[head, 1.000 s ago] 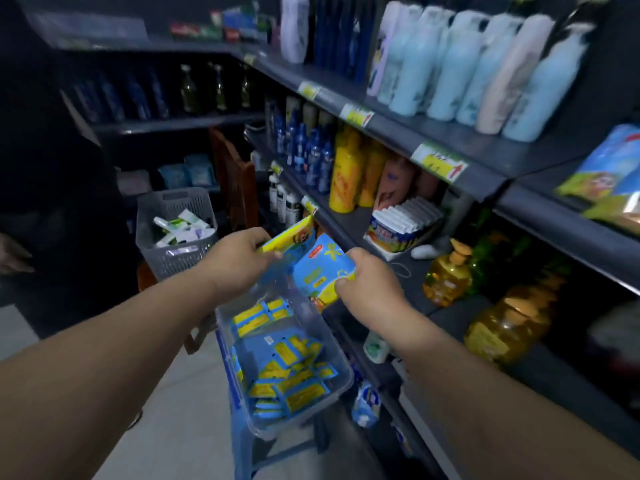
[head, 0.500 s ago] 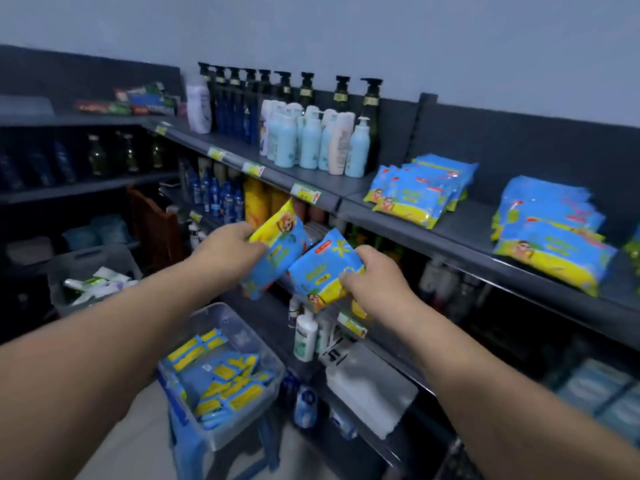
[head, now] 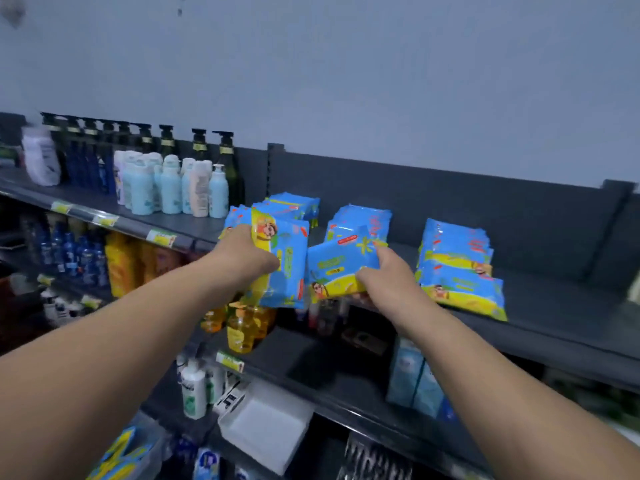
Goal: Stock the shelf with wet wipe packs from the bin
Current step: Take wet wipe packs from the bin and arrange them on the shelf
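My left hand grips a blue and yellow wet wipe pack, held upright at the front edge of the top shelf. My right hand holds a second wet wipe pack, tilted, just to the right of the first. Both packs sit in front of two stacks of the same packs on the shelf. A third stack lies further right. The clear bin with more packs shows at the bottom left edge, mostly cut off.
Pump bottles and pale blue lotion bottles fill the top shelf's left part. Orange bottles and white bottles stand on the lower shelves. Bare shelf surface lies right of the third stack. A white box sits low.
Both hands have risen with their packs from above the bin to the top shelf's front edge, and my view has tilted up, leaving the bin at the frame's bottom.
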Tool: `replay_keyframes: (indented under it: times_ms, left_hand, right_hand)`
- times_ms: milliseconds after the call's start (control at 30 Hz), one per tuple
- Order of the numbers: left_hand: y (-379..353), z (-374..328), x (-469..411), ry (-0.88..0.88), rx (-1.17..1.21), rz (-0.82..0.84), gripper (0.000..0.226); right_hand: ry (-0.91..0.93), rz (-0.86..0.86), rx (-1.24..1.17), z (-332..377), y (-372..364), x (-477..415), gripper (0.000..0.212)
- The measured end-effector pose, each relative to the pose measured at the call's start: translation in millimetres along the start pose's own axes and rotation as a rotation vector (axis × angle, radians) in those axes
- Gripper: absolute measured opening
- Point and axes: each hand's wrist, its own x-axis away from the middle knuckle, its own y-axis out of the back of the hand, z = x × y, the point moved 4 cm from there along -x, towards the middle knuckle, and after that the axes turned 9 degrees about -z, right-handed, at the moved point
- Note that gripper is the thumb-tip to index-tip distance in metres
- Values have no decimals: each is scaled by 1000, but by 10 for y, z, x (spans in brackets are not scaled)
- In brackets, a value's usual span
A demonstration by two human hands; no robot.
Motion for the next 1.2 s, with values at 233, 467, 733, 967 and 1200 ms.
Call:
replay_keyframes:
  times_ms: [233,467,733,967,1200]
  left_hand:
    - [-1125,-607,39,117,217,136,31]
    - [-1872,-978,14,233,452,148,12]
    - [-2216,-1176,-48,274,524,88,7]
    - [-2378,-1306,-31,261,596,164,21]
    - [-2400,-1276,-74,345,628,159,10]
  right_hand:
    - [-120,-60,-146,-480,972,-337,15]
    - [-195,-53,-206,-969,1535,-612,22]
    - [-269,-36,-213,-1451,1880,-746,19]
    - [-270,-33,-133,-1651,1922,-880,22]
    - [-174,-145,84,-1669,1853,-1047,17]
